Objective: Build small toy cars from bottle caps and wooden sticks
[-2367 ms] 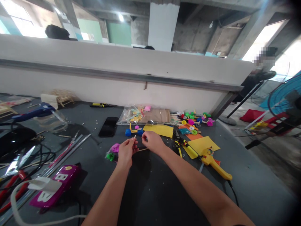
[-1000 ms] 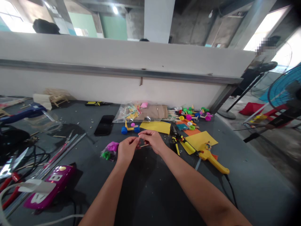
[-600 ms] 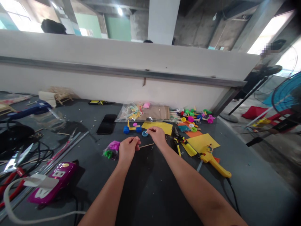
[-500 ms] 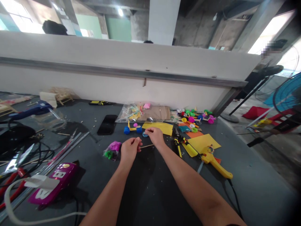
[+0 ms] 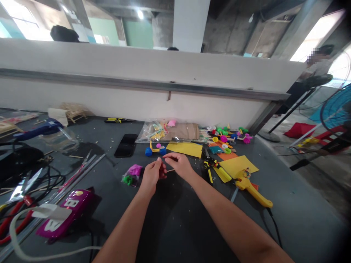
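My left hand (image 5: 153, 173) is closed round a thin wooden stick (image 5: 171, 170), whose end shows to its right. My right hand (image 5: 179, 164) is just right of it, thumb and fingers bent toward the left fingertips; whether anything is between them is too small to tell. Just beyond the hands stands a small blue-wheeled toy (image 5: 155, 151) with yellow and pink parts. Left of my left hand lies a clear bag (image 5: 133, 174) with pink and green pieces.
A black phone (image 5: 126, 145) and a plastic bag of parts (image 5: 164, 131) lie farther back. To the right are yellow sheets (image 5: 241, 164), pliers (image 5: 207, 171) and a yellow glue gun (image 5: 253, 191). A purple power strip (image 5: 67, 215) is at the left.
The light-blue ring held by my right fingers is no longer visible. My right hand has moved slightly nearer me, its fingers now pointing at my left hand.
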Available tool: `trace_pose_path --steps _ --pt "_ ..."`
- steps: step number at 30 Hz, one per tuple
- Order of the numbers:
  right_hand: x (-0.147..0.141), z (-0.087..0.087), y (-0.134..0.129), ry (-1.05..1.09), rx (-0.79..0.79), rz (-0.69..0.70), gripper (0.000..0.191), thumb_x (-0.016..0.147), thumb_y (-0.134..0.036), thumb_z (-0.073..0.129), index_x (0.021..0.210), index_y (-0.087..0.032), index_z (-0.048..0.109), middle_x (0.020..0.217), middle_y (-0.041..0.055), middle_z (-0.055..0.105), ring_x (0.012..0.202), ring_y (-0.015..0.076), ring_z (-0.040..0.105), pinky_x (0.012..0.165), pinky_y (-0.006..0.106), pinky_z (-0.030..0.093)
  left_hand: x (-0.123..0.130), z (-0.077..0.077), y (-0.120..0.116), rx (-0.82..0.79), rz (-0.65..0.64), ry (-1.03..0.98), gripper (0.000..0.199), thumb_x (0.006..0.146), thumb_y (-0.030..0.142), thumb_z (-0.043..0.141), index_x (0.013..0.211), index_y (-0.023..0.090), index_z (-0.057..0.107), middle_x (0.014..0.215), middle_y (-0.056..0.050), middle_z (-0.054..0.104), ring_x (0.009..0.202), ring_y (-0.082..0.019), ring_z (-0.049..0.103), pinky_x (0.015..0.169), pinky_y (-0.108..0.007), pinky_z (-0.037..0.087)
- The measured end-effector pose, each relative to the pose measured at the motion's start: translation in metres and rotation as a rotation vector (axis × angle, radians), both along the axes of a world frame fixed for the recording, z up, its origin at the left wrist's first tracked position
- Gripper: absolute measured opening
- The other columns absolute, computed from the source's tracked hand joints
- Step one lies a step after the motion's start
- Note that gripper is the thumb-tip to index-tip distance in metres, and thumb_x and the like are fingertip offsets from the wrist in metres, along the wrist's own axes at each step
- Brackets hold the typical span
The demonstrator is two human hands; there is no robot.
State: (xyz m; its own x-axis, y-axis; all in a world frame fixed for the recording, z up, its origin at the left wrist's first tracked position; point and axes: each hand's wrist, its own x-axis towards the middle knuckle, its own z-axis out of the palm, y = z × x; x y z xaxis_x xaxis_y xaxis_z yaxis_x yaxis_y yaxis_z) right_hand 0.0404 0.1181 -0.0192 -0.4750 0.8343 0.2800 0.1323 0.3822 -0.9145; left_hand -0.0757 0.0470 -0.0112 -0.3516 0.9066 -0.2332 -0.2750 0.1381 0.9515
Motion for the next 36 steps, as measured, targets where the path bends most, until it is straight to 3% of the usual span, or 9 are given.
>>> trace_pose_path --steps 2,5,13,18,21,23,26,31,36 --pt "-0.003 0.003 -0.004 0.010 -0.042 0.059 0.021 0.077 -0.031 0.057 0.087 -0.019 0.071 0.077 0.0008 0.069 0.074 0.0146 0.063 0.072 0.025 0.046 0.001 0.000 -0.001 0.004 -0.033 0.016 0.043 0.067 0.056 0.062 0.056 0.015 0.054 0.045 0.003 0.050 0.039 -0.007 0.043 0.041 -0.020 0.041" --pt "-0.004 0.005 -0.006 -0.001 -0.055 0.043 0.017 0.074 -0.029 0.060 0.080 -0.018 0.071 0.072 0.0003 0.069 0.071 0.0144 0.063 0.069 0.024 0.046 0.003 -0.001 -0.002 0.015 -0.054 0.045 0.044 0.069 0.056 0.060 0.053 0.016 0.052 0.042 0.004 0.047 0.037 -0.007 0.040 0.039 -0.019 0.039" --pt "-0.001 0.008 -0.013 -0.153 0.103 -0.052 0.013 0.078 -0.026 0.056 0.079 -0.020 0.068 0.074 -0.0011 0.068 0.069 0.0121 0.060 0.065 0.021 0.044 0.000 -0.006 -0.001 0.013 -0.043 0.027 0.044 0.065 0.058 0.063 0.058 0.015 0.055 0.048 0.004 0.050 0.041 -0.008 0.043 0.042 -0.021 0.040" --pt "-0.001 0.014 -0.010 -0.210 0.135 -0.010 0.014 0.079 -0.026 0.057 0.080 -0.020 0.068 0.077 -0.0010 0.069 0.072 0.0123 0.061 0.066 0.020 0.044 -0.001 -0.006 0.000 0.015 -0.049 -0.014 0.040 0.060 0.053 0.069 0.067 0.014 0.060 0.057 0.003 0.055 0.047 -0.008 0.046 0.046 -0.021 0.043" --pt "0.016 0.029 0.005 -0.433 0.169 0.029 0.016 0.080 -0.030 0.057 0.087 -0.021 0.069 0.081 -0.0013 0.070 0.075 0.0119 0.063 0.067 0.019 0.044 -0.001 -0.002 -0.001 0.023 -0.047 -0.014 0.036 0.061 0.048 0.070 0.068 0.014 0.061 0.058 0.002 0.056 0.049 -0.007 0.046 0.046 -0.019 0.043" --pt "0.038 0.039 0.019 -0.777 0.210 -0.051 0.020 0.077 -0.031 0.061 0.095 -0.024 0.067 0.090 -0.0017 0.070 0.082 0.0119 0.063 0.069 0.019 0.044 0.000 0.001 -0.001 0.018 -0.025 -0.013 0.034 0.061 0.045 0.070 0.068 0.013 0.061 0.059 0.002 0.056 0.050 -0.007 0.046 0.047 -0.019 0.043" --pt "0.073 0.047 0.036 -0.999 0.196 -0.149 0.021 0.065 -0.016 0.069 0.086 -0.018 0.070 0.089 0.0078 0.070 0.085 0.0210 0.064 0.070 0.025 0.044 0.001 0.002 -0.001 0.002 -0.021 -0.007 0.031 0.062 0.043 0.070 0.067 0.013 0.061 0.058 0.001 0.056 0.049 -0.006 0.045 0.047 -0.018 0.043" --pt "0.090 0.034 0.044 -1.179 0.175 -0.182 0.032 0.055 -0.009 0.073 0.086 -0.015 0.070 0.089 0.0134 0.070 0.086 0.0258 0.064 0.069 0.027 0.044 0.005 -0.001 -0.001 -0.028 -0.073 0.018 0.030 0.062 0.041 0.069 0.064 0.013 0.061 0.057 0.001 0.056 0.047 -0.006 0.043 0.047 -0.020 0.044" --pt "0.080 0.026 0.045 -1.198 0.201 -0.188 0.016 0.067 -0.015 0.066 0.082 -0.015 0.070 0.088 0.0133 0.070 0.088 0.0237 0.064 0.071 0.026 0.044 0.007 0.000 -0.003 -0.044 -0.083 0.035 0.030 0.062 0.042 0.069 0.063 0.013 0.060 0.057 0.002 0.056 0.047 -0.006 0.044 0.047 -0.020 0.044"
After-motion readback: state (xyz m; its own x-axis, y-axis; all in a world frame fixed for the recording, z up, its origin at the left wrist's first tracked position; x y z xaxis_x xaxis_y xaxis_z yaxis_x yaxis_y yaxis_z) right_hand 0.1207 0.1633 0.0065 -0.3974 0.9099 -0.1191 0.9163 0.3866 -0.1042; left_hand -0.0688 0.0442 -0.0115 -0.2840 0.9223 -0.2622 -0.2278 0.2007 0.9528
